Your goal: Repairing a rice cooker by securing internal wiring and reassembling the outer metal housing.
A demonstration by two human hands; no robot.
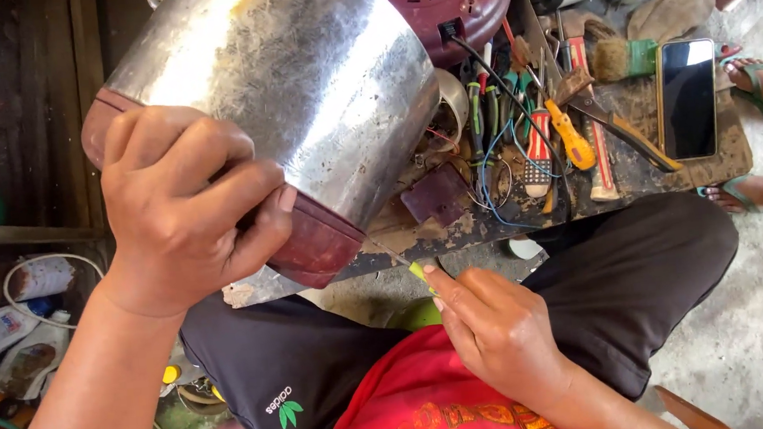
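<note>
While the fingers [215, 178] of the left hand [183, 207] curl tight over the maroon rim [315, 238] of a shiny metal pot [284, 77] tilted across the upper middle of the frame, the right hand [497, 328] at lower centre pinches a thin screwdriver [403, 263] (green handle, tip just under the rim). Hand tools [542, 125], a paintbrush [623, 59] and a phone [686, 98] lie at upper right.

An informal repair workshop at floor level: a worn board [580, 199] crowded with screwdrivers [569, 136], pliers [482, 107], loose wires [488, 179] and a paintbrush [623, 59], on bare concrete floor [751, 303]
</note>
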